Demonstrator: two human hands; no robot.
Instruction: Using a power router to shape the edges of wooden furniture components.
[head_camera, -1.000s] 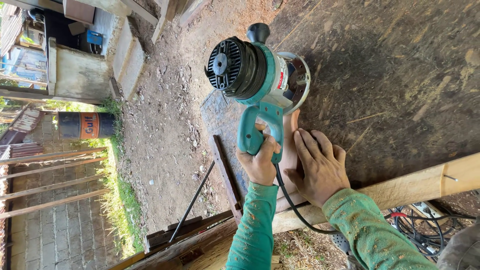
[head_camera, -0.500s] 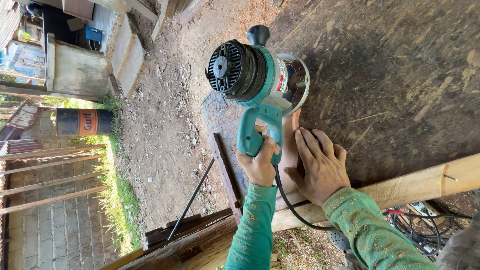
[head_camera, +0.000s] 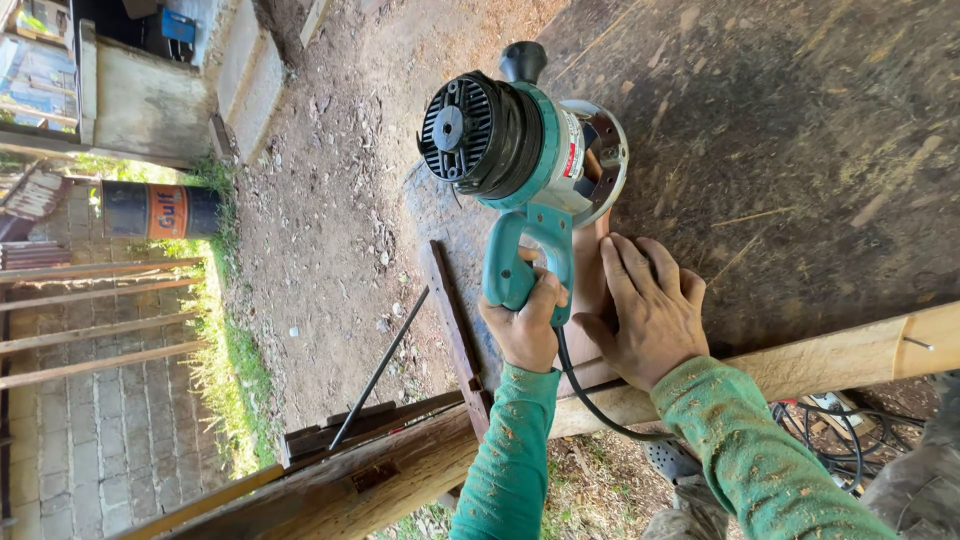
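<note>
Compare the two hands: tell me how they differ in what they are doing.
The left hand is curled in a closed grip around the teal handle of the power tool; the right hand lies flat, fingers spread, pressing on the narrow wooden piece beside the tool's base. The left hand touches only the tool, the right hand only wood. Both wear green, dust-speckled sleeves.
</note>
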